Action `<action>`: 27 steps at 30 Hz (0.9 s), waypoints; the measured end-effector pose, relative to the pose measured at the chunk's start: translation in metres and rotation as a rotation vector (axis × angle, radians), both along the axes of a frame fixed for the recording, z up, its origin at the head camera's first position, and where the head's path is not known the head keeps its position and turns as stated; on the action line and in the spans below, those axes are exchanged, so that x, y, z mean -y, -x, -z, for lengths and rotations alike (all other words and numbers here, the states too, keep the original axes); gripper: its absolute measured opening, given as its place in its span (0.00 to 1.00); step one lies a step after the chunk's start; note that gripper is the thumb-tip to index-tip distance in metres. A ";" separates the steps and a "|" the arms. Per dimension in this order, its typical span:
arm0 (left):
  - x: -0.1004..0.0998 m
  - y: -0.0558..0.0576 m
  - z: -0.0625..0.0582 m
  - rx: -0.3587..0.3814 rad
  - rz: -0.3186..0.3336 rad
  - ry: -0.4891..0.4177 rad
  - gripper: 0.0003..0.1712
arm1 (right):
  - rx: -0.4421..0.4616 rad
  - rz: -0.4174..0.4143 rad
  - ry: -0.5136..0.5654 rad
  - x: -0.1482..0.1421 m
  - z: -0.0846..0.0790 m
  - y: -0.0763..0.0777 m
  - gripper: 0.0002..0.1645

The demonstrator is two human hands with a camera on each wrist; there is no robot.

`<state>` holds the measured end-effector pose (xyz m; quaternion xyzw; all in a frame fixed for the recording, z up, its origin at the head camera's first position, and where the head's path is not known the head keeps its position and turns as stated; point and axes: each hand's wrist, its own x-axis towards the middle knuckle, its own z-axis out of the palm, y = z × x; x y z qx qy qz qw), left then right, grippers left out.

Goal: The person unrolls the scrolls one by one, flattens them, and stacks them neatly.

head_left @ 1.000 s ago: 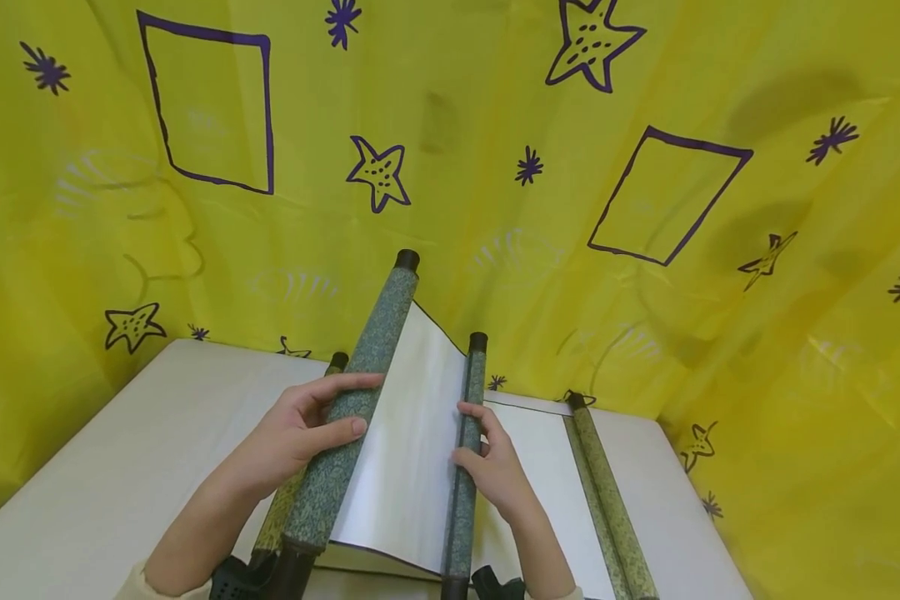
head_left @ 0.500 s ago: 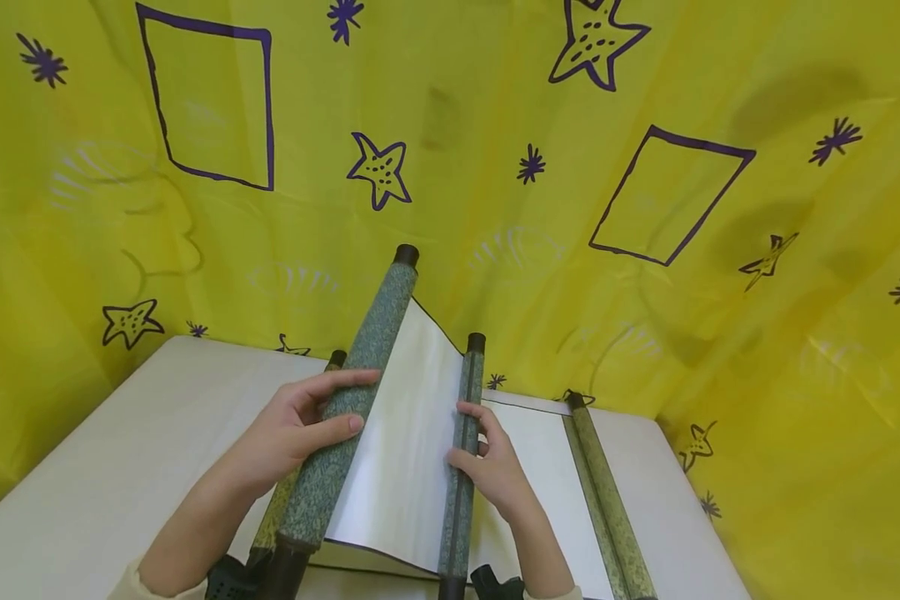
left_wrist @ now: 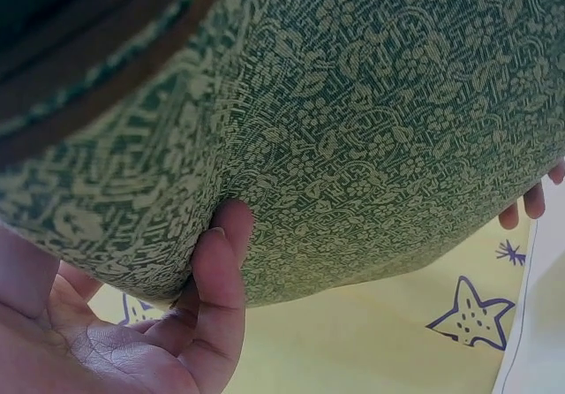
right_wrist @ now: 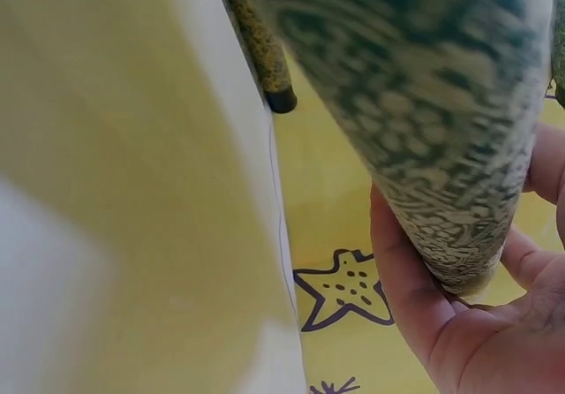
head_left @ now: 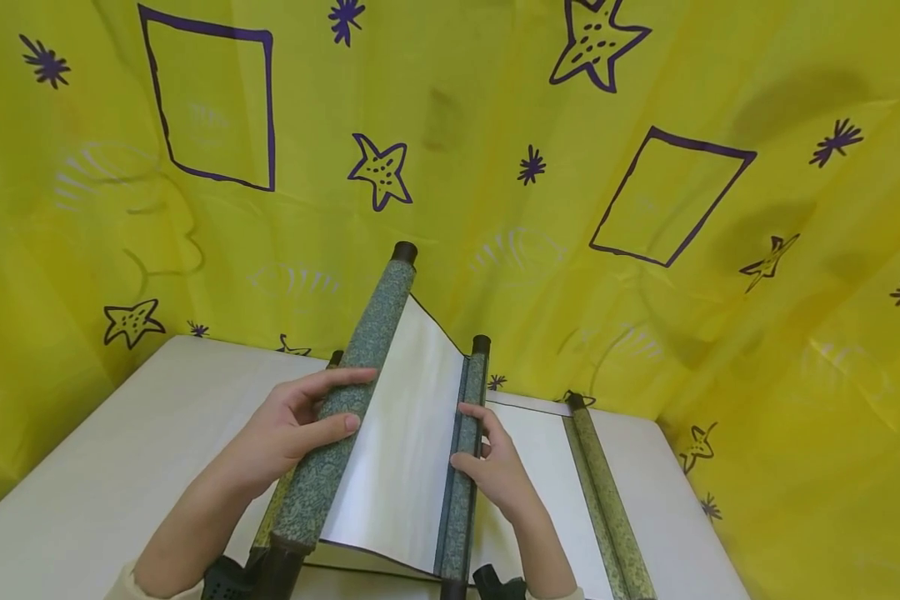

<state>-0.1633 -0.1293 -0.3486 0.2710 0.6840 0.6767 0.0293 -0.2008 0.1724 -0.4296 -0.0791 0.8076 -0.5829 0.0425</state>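
Note:
A teal floral-patterned hanging scroll (head_left: 382,325) is held up, partly unrolled, with white paper (head_left: 401,442) stretched between its two rolls. My left hand (head_left: 288,429) grips the thicker left roll, thumb on the near side and fingers wrapped behind. In the left wrist view, the patterned backing (left_wrist: 380,147) spans from this roll toward the other hand's fingertips. My right hand (head_left: 498,467) holds the slimmer right roll (head_left: 468,483) between thumb and fingers; the right wrist view shows this roll (right_wrist: 424,164) resting in the fingers. Dark knobs cap the rolls.
Beneath lies a second scroll, yellow-green, spread on the white table (head_left: 187,400); its right roll (head_left: 607,492) and white sheet (head_left: 543,467) show, its left roll is mostly covered. A yellow curtain (head_left: 450,167) with purple stars surrounds the table's back and sides.
The left hand and thicker roll have shifted slightly left, so the white paper spans a little wider. The right roll has turned slightly in the right hand, which stays nearly in place.

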 end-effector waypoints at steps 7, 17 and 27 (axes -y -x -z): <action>0.002 -0.002 -0.002 -0.013 -0.023 0.014 0.26 | 0.004 0.000 -0.016 -0.001 -0.001 0.001 0.40; 0.003 -0.003 -0.004 -0.008 -0.028 0.000 0.26 | 0.010 -0.005 -0.012 -0.002 0.001 0.001 0.41; 0.006 -0.005 -0.006 -0.034 -0.043 0.003 0.26 | 0.006 -0.004 -0.012 -0.002 0.001 0.002 0.41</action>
